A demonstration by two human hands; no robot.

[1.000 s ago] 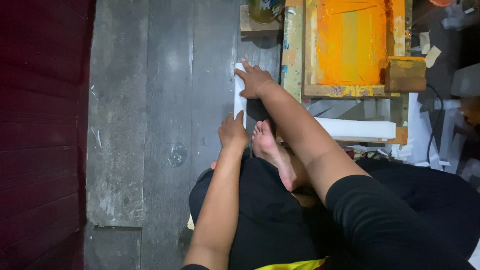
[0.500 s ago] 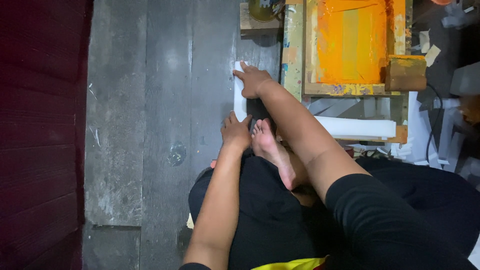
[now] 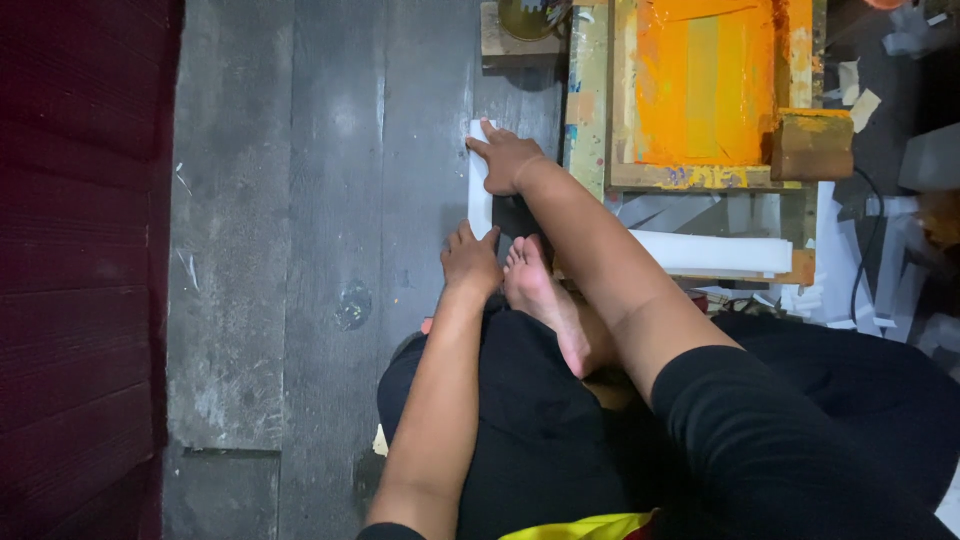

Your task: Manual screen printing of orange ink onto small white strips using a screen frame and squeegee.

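A narrow white sheet of paper lies on the grey wooden floor in front of me. My right hand presses its far end, fingers spread on the paper. My left hand rests on its near end, next to my bare foot. Both hands hold the sheet flat against the floor.
An orange-inked screen frame with a wooden squeegee block sits at the right. White sheets lie stacked under it. A tin stands at the top. A dark red wall runs along the left.
The hands and the white sheet stay in nearly the same place; the left hand has shifted very slightly along the paper's near end.
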